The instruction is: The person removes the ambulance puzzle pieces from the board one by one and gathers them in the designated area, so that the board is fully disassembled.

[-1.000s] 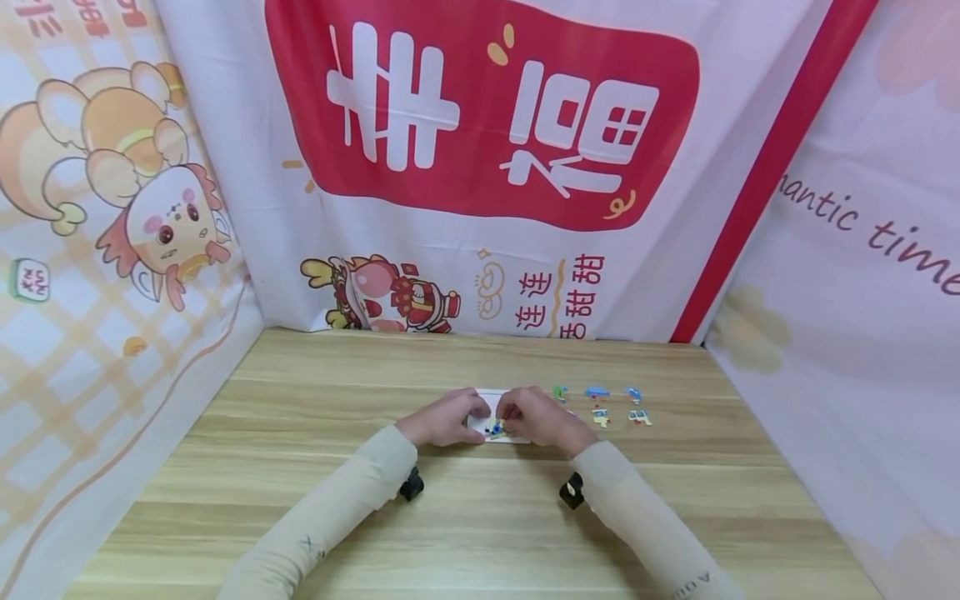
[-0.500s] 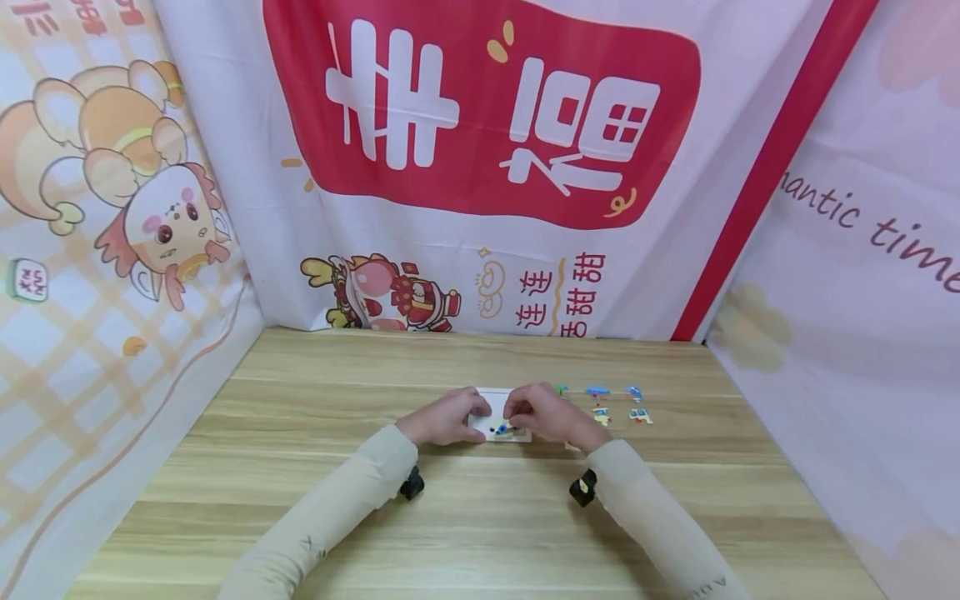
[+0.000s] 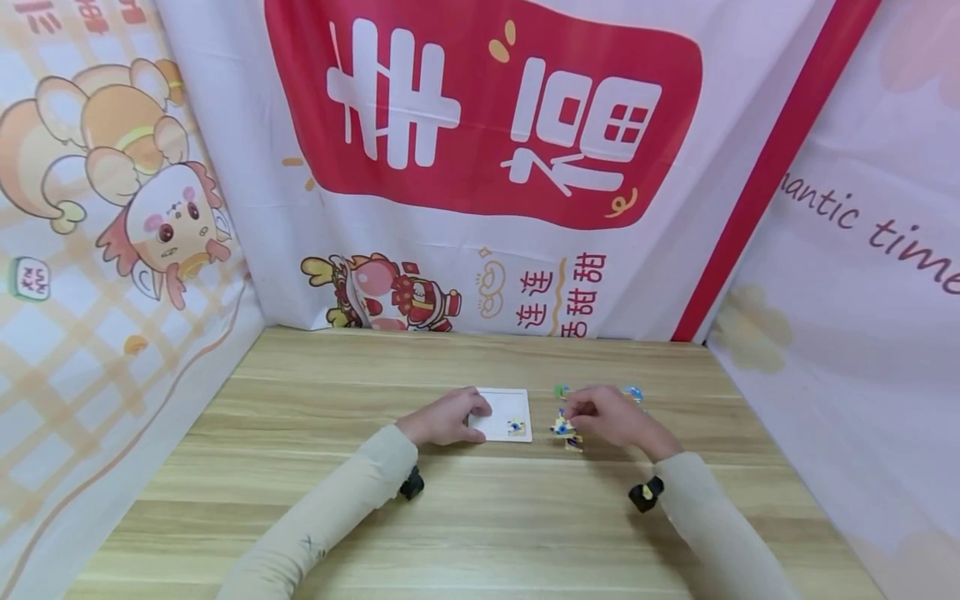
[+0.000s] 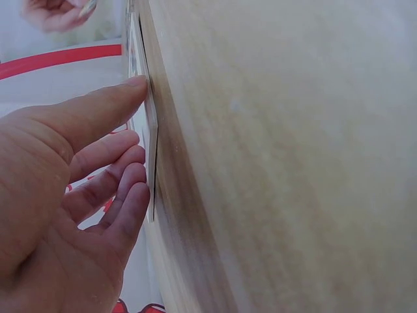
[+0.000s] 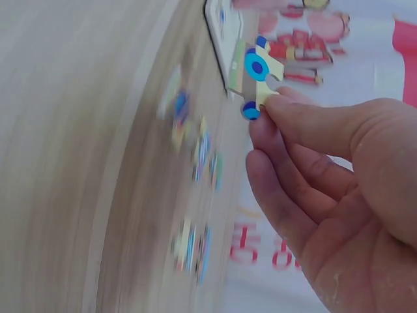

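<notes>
A white puzzle board lies on the wooden table, with a small yellow-and-blue patch at its lower right. My left hand rests at the board's left edge, thumb and fingers spread apart and touching it in the left wrist view. Off the board's right side, my right hand pinches a flat yellow puzzle piece with blue round parts, like a small vehicle, between thumb and fingers. In the head view this piece hangs over the loose pieces, just left of the fingertips. The right hand hides part of those pieces.
Several small coloured puzzle pieces lie right of the board, among them a green one, a blue one and a yellowish one. Printed cloth walls enclose the table's back and sides.
My right hand has moved right, off the board to above the loose pieces, carrying the yellow-and-blue puzzle piece. The left hand and the board have stayed in place.
</notes>
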The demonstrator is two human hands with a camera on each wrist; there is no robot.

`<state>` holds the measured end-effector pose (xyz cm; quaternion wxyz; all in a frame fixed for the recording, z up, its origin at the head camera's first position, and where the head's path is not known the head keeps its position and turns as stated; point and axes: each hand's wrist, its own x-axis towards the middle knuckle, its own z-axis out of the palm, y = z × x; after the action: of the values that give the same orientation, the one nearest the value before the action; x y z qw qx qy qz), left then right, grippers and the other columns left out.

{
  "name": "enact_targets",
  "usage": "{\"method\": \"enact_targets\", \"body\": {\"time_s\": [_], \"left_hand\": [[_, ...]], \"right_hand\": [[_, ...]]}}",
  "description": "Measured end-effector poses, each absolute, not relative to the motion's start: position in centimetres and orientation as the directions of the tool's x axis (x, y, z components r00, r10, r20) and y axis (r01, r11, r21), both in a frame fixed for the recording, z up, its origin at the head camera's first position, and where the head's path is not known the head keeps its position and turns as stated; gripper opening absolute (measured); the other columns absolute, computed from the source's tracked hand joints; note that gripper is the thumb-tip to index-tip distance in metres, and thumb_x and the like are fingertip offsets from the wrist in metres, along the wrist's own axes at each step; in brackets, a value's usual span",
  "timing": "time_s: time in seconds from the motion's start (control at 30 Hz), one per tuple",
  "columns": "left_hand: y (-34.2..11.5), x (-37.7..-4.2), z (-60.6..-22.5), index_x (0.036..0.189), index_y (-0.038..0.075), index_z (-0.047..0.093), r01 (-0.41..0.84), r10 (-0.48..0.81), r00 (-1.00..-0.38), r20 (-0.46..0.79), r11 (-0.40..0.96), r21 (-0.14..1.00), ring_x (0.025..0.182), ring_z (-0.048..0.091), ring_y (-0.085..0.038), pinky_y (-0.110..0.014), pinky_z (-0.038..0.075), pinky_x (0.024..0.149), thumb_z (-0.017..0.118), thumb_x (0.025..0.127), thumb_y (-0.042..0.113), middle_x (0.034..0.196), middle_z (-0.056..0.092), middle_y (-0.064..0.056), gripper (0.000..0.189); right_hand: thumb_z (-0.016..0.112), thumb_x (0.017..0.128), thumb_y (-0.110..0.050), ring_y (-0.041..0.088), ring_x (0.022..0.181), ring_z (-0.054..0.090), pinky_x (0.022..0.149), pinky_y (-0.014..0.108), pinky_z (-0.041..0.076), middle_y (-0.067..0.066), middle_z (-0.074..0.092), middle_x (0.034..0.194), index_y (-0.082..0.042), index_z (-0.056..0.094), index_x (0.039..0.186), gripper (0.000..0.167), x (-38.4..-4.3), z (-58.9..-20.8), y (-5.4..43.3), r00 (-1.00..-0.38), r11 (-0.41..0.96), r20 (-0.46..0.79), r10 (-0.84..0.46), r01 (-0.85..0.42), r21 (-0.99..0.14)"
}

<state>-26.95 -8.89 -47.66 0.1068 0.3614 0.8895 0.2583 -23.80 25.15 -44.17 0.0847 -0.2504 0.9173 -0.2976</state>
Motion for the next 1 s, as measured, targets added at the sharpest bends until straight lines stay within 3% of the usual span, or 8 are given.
{"method": "enact_targets", "body": {"time_s": [0.4, 0.63, 1.0], "left_hand": [[-8.8, -27.2, -47.7, 0.133, 0.005, 0.068, 0.582, 0.691, -0.722, -0.009, 0.615, 0.532, 0.122, 0.061, -0.023, -0.042, 0.052, 0.110, 0.081, 0.094, 0.023, 0.133, 0.064, -0.009, 0.045], [-8.9, -27.2, -47.8, 0.133, 0.005, 0.068, 0.579, 0.688, -0.725, -0.007, 0.616, 0.535, 0.123, 0.061, -0.024, -0.043, 0.052, 0.111, 0.081, 0.095, 0.023, 0.134, 0.064, -0.009, 0.044], [-9.0, -27.2, -48.0, 0.133, 0.007, 0.068, 0.567, 0.682, -0.731, -0.011, 0.618, 0.545, 0.122, 0.061, -0.023, -0.043, 0.051, 0.111, 0.081, 0.095, 0.024, 0.133, 0.064, -0.008, 0.044]], "right_hand": [[0.072, 0.099, -0.006, 0.011, 0.091, 0.062, 0.081, 0.025, 0.055, -0.003, 0.073, 0.094, -0.017, 0.074, 0.094, 0.012, -23.2, -44.6, 32.6, -0.887, 0.756, -0.029, -0.461, -0.375, -0.536], [0.073, 0.098, -0.004, 0.012, 0.098, 0.066, 0.084, 0.025, 0.057, 0.001, 0.076, 0.103, -0.014, 0.076, 0.095, 0.010, -23.3, -45.8, 33.1, -0.868, 0.727, -0.004, -0.497, -0.415, -0.547], [0.072, 0.099, -0.005, 0.013, 0.096, 0.064, 0.084, 0.026, 0.056, -0.003, 0.075, 0.101, -0.016, 0.077, 0.095, 0.012, -23.7, -46.8, 32.7, -0.894, 0.768, -0.046, -0.446, -0.356, -0.532]]}}
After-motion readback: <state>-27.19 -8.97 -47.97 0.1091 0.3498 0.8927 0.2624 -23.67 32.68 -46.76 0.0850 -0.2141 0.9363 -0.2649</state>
